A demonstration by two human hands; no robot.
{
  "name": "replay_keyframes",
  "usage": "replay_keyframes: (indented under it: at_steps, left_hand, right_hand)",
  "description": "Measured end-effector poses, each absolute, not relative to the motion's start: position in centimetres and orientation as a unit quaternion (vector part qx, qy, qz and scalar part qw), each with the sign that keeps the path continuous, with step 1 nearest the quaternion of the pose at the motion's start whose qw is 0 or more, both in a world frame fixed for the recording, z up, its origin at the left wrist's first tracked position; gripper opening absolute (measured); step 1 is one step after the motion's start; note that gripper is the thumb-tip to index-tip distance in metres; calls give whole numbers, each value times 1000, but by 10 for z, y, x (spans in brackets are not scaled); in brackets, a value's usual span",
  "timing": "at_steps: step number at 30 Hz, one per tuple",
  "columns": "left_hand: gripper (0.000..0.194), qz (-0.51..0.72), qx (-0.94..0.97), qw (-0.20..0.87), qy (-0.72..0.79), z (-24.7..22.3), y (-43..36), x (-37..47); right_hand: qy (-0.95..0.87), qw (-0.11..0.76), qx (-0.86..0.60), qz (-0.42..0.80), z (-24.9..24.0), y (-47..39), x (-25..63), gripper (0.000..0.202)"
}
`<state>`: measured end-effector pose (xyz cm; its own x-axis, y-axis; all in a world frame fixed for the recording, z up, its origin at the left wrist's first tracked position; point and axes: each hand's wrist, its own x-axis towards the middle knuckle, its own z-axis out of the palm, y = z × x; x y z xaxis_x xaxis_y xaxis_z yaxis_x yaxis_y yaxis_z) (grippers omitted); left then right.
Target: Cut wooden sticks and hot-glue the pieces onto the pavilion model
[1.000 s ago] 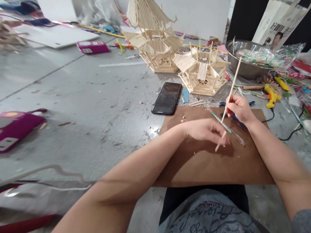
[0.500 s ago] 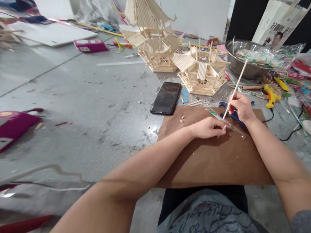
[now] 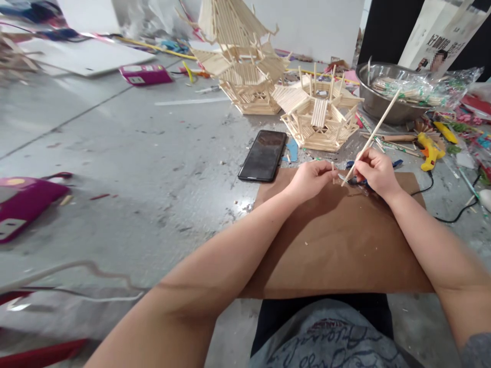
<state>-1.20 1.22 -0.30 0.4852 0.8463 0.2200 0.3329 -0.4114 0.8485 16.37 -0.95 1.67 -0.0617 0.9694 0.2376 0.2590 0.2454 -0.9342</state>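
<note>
My left hand (image 3: 312, 179) pinches a short wooden piece (image 3: 333, 171) upright between thumb and fingers, over the back of the brown sheet (image 3: 337, 245). Just right of it, my right hand (image 3: 374, 171) grips a long thin wooden stick (image 3: 378, 125), tilted up to the right with its lower tip near the left fingertips. A blue-handled tool (image 3: 397, 163) lies partly hidden behind the right hand. Farther back stand a small hexagonal stick model (image 3: 320, 115) and a taller tiered stick tower (image 3: 249, 74).
A black phone (image 3: 263, 156) lies left of the sheet. At the back right are a steel bowl (image 3: 378, 105) with wrapped sticks and a yellow glue gun (image 3: 430, 152) with a black cord. Purple packages (image 3: 146, 75) lie to the left.
My left hand has moved back and left with the short piece. The long stick in my right hand leans farther right. The clear wrapper between the hands has shifted and is mostly hidden.
</note>
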Motion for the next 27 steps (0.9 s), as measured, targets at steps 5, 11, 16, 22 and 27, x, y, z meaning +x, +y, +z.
replay_keyframes:
  at_steps: [5, 11, 16, 22, 27]
  left_hand:
    - [22, 330, 759, 422, 369, -3, 10, -9]
    - [21, 306, 781, 416, 351, -4, 10, -7]
    - [17, 303, 796, 381, 361, -8, 11, -6]
    - [15, 299, 806, 365, 357, -12, 11, -6]
    - [15, 296, 803, 379, 353, -13, 13, -5]
  right_hand:
    - [-687, 428, -481, 337, 8, -11, 158, 9]
    - [-742, 398, -458, 284, 3, -11, 158, 11]
    - [-765, 373, -455, 263, 4, -13, 158, 12]
    - [-785, 352, -457, 226, 11, -13, 158, 11]
    - [-781, 348, -460, 238, 12, -13, 159, 9]
